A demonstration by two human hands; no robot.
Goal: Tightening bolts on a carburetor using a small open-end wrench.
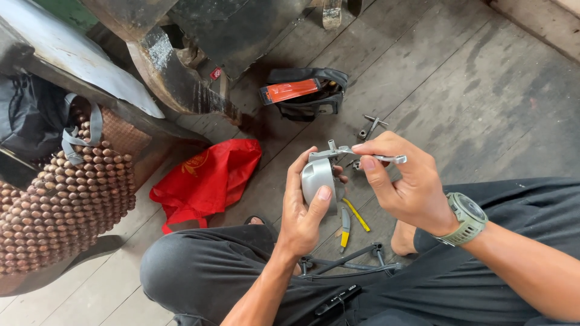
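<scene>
A rounded grey metal housing (318,179) was held above the lap, over the wooden floor (471,90), near the middle of the scene. It was gripped by the left hand (305,208), whose fingers were curled round the far side while the thumb was pressed flat on the near face. The right hand (403,184) was closed round a small silver wrench (368,155), which was pinched between the thumb and the bent fingers and laid across the top of the housing, where a short stud stood up. A grey-green wristwatch (466,218) was worn on the right wrist.

On the floor just beyond the hands, a small T-shaped socket tool (371,126) was lying, and farther off a black pouch with an orange strip (305,92). Below the housing, yellow-handled pliers (350,222) were seen on the boards, partly hidden by the left hand. A thin dark metal frame (350,259) was resting beside the knees, near a bare foot. A crumpled red bag (208,178) was lying to the left, and a wooden beaded seat cover (63,187) was draped at the far left edge, under a worn metal panel (78,54). Dark trousers were worn by the person.
</scene>
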